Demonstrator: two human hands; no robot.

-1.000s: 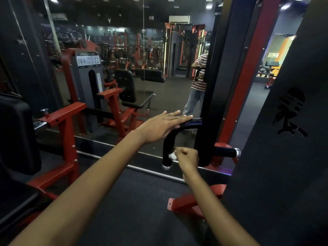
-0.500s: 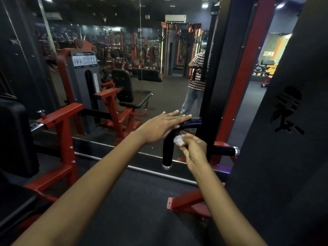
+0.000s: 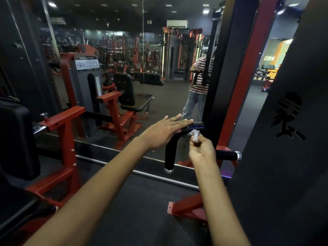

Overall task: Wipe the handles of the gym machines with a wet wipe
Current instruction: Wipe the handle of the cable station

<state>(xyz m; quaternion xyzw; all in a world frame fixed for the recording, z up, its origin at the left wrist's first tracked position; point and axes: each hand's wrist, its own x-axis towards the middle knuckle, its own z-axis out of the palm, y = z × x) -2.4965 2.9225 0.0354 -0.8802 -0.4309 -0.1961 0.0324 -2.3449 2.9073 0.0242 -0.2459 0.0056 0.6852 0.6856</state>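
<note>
By the mirror wall (image 3: 124,50), the right hand (image 3: 200,150) has raised its pinched wipe (image 3: 194,135) along the handle (image 3: 174,139); left hand (image 3: 165,131) stays flat.

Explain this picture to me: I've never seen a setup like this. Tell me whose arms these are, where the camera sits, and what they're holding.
The camera is worn on a person's head, looking forward and down, so the two arms are that person's own. The place is a gym; a wall mirror ahead reflects red machines and a standing person. The left hand lies flat, fingers straight, on the bend of a black curved handle. The right hand pinches a crumpled white wipe at the handle's upper part. A second black handle sticks out to the right.
</note>
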